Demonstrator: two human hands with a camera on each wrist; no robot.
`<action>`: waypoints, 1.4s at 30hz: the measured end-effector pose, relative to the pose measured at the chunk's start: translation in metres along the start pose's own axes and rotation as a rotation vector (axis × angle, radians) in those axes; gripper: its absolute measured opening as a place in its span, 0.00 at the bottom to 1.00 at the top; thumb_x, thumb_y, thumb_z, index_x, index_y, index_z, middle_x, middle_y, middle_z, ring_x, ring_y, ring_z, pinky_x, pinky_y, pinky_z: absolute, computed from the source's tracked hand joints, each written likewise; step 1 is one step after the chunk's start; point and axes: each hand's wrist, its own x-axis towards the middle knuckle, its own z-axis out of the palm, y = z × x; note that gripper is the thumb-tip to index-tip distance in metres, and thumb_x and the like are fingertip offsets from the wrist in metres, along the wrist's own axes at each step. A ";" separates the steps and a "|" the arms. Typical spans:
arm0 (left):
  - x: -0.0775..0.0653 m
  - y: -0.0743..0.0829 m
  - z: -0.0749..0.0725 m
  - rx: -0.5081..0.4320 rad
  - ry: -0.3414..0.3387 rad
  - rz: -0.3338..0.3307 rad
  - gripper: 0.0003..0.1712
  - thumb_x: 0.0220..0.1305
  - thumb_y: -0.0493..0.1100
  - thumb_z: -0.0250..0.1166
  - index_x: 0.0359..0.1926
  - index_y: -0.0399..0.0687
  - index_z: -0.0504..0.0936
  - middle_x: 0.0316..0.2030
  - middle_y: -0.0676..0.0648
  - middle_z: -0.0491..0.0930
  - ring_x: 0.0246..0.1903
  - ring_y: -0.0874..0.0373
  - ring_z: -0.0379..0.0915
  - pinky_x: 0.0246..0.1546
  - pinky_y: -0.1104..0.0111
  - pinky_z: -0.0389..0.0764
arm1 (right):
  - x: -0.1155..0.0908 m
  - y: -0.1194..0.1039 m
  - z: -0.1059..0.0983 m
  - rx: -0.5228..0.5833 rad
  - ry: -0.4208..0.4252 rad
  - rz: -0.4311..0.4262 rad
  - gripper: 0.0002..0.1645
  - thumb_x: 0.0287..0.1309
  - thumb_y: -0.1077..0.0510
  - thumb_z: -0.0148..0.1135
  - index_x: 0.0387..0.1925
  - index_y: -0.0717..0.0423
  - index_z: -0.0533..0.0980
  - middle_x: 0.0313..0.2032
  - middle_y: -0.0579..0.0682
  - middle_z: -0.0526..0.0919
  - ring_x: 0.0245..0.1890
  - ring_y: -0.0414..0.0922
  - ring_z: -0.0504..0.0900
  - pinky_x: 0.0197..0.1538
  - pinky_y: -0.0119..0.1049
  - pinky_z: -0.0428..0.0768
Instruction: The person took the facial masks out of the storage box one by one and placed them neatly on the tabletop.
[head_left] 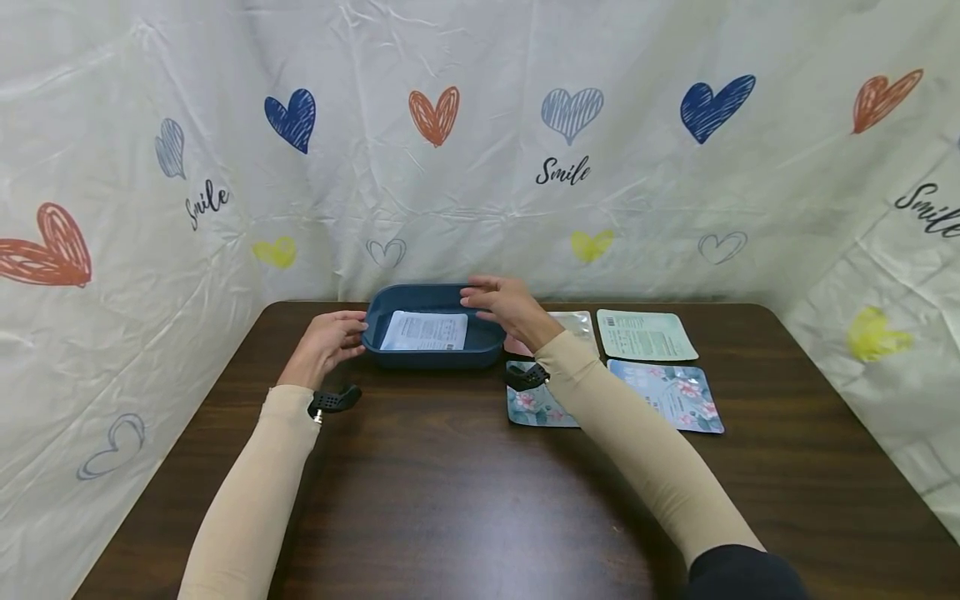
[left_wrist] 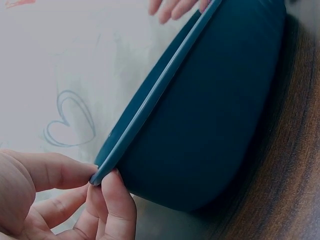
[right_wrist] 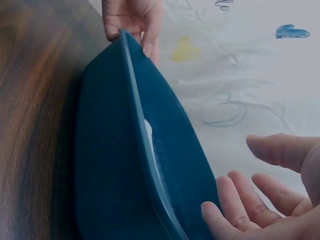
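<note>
A dark blue plastic bin (head_left: 438,359) stands at the back of the table, with a flat white printed packet (head_left: 425,332) lying inside. At its left end, my left hand (head_left: 322,343) pinches the rim between thumb and fingers, as the left wrist view shows close up. My right hand (head_left: 510,307) hovers over the bin's right end, fingers spread and nothing in its grasp. In the right wrist view its fingertips (right_wrist: 209,209) are close to the rim; whether they touch it I cannot tell.
Right of the bin lie a pink and silver packet (head_left: 577,323), a pale green packet (head_left: 647,335) and two blue floral packets, one farther right (head_left: 667,393), one partly under my right forearm (head_left: 536,404). A heart-printed cloth (head_left: 480,192) hangs behind the brown table (head_left: 420,483).
</note>
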 end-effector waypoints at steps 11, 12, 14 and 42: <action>0.001 -0.001 0.002 0.015 0.001 0.001 0.23 0.75 0.40 0.59 0.68 0.44 0.75 0.59 0.39 0.75 0.42 0.55 0.76 0.44 0.69 0.84 | 0.011 0.011 0.011 -0.025 -0.003 0.026 0.36 0.68 0.68 0.60 0.75 0.59 0.62 0.70 0.62 0.70 0.70 0.55 0.70 0.75 0.57 0.59; 0.001 -0.001 0.002 0.018 -0.001 0.004 0.24 0.75 0.40 0.59 0.68 0.44 0.74 0.60 0.39 0.74 0.42 0.55 0.76 0.44 0.69 0.84 | 0.012 0.012 0.012 -0.030 0.002 0.031 0.36 0.67 0.67 0.61 0.75 0.59 0.63 0.70 0.61 0.70 0.70 0.55 0.70 0.75 0.57 0.59; 0.001 -0.001 0.002 0.016 -0.002 0.007 0.24 0.75 0.40 0.59 0.68 0.44 0.74 0.60 0.39 0.74 0.42 0.55 0.76 0.43 0.70 0.85 | 0.015 0.014 0.015 -0.043 0.019 0.048 0.36 0.66 0.67 0.62 0.74 0.60 0.64 0.69 0.61 0.71 0.70 0.54 0.70 0.75 0.58 0.60; 0.001 -0.002 -0.002 0.006 -0.003 0.023 0.25 0.74 0.39 0.60 0.69 0.41 0.73 0.51 0.44 0.75 0.40 0.57 0.75 0.38 0.72 0.84 | 0.024 0.023 0.039 -0.034 0.197 -0.003 0.22 0.64 0.72 0.61 0.59 0.65 0.74 0.64 0.65 0.68 0.62 0.58 0.75 0.63 0.50 0.78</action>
